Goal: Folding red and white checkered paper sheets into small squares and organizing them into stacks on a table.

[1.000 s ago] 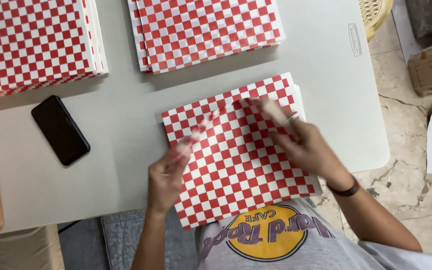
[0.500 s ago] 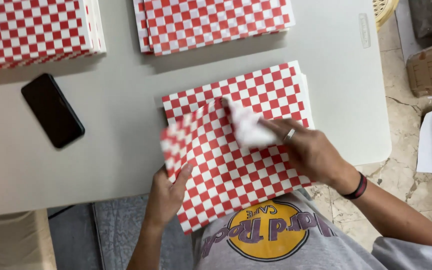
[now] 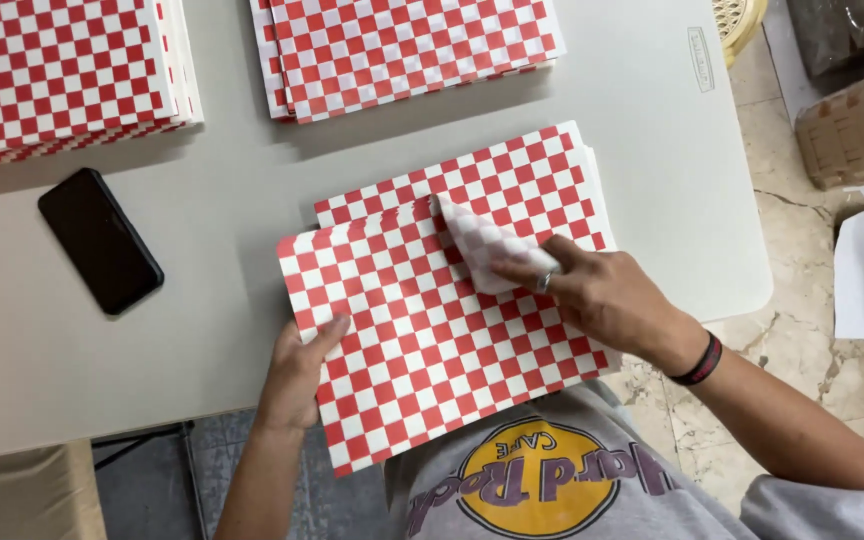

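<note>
i read this as the fold step: my right hand (image 3: 602, 295) has the upper corner of the top red-and-white checkered sheet (image 3: 432, 350) pinched and turned over toward the middle, its pale underside showing. my left hand (image 3: 302, 365) grips that sheet's left edge, thumb on top, at the near edge of the grey table (image 3: 232, 200). the sheet lies on a stack (image 3: 522, 180) of the same paper. next, i judge, the fold wants pressing flat while the left hand holds steady.
</note>
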